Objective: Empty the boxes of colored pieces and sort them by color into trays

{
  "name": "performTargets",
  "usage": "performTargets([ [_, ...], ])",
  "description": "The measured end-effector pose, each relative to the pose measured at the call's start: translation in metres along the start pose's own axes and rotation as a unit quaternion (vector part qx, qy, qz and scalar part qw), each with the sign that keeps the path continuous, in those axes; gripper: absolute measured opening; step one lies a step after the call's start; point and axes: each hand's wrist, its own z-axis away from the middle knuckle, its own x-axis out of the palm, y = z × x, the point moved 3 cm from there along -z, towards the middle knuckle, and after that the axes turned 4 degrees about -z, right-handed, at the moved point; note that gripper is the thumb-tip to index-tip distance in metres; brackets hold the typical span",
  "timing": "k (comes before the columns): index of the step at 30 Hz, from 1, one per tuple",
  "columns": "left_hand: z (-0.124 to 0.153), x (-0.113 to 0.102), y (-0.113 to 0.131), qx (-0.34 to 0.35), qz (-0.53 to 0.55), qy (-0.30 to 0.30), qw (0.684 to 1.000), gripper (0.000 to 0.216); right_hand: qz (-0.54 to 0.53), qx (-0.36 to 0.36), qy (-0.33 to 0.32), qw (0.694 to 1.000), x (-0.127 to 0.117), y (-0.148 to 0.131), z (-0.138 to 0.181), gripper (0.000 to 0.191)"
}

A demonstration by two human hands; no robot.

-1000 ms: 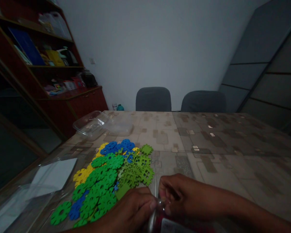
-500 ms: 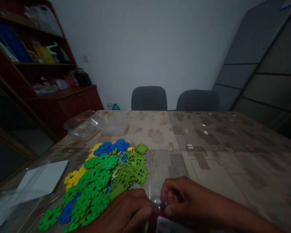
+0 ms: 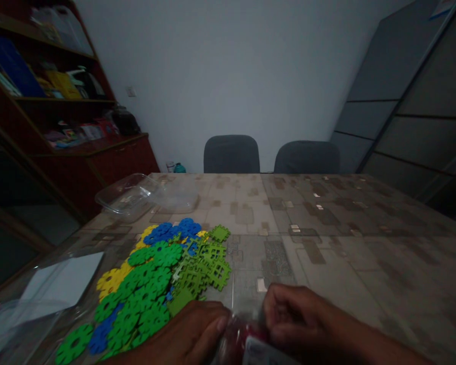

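At the bottom edge of the head view, a clear plastic packet (image 3: 243, 334) with dark red contents and a white label lies between my hands. My left hand (image 3: 193, 327) is closed at the packet's left side, thumb and fingers pinched together. On the other side my right hand (image 3: 300, 314) is curled with its fingertips against the packet's upper right. The packet's lower part is out of frame and its contents are blurred. Left of my hands lies a pile of green disc pieces (image 3: 148, 281), with olive square pieces (image 3: 197, 274) beside it.
Blue disc pieces (image 3: 188, 227) and yellow disc pieces (image 3: 112, 281) edge the pile. A clear plastic tray (image 3: 125, 195) stands at the back left, and a white sheet (image 3: 63, 281) lies at the left. Two grey chairs (image 3: 231, 153) stand behind the patterned table (image 3: 334, 248).
My hands have drawn slightly apart, the right one moving right. More of the clear packet shows between them. The view has shifted a little to the right.
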Motion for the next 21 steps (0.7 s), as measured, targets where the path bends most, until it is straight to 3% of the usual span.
performTargets([
  [3,-0.007,0.008,-0.004,-0.005,0.030,0.013,0.999,0.035,-0.038,-0.041,-0.013,0.998,-0.007,-0.005,0.005,0.034],
  [7,-0.011,0.019,-0.013,0.009,0.041,0.008,0.999,0.027,-0.067,-0.033,-0.011,0.997,-0.014,-0.004,0.009,0.035],
  [11,-0.011,0.022,-0.017,0.004,-0.011,-0.008,1.000,0.021,-0.108,-0.040,0.103,0.988,-0.036,-0.001,0.014,0.041],
  [16,-0.020,0.027,-0.021,0.004,-0.077,0.037,0.996,0.032,-0.284,-0.033,0.281,0.916,-0.074,0.002,0.022,0.045],
  [18,-0.023,0.030,-0.025,0.044,-0.073,0.036,0.996,0.034,-0.276,-0.043,0.309,0.909,-0.084,0.002,0.027,0.047],
  [21,-0.018,0.024,-0.032,0.062,-0.040,0.084,0.994,0.038,-0.155,-0.089,0.356,0.917,-0.088,0.003,0.036,0.041],
])
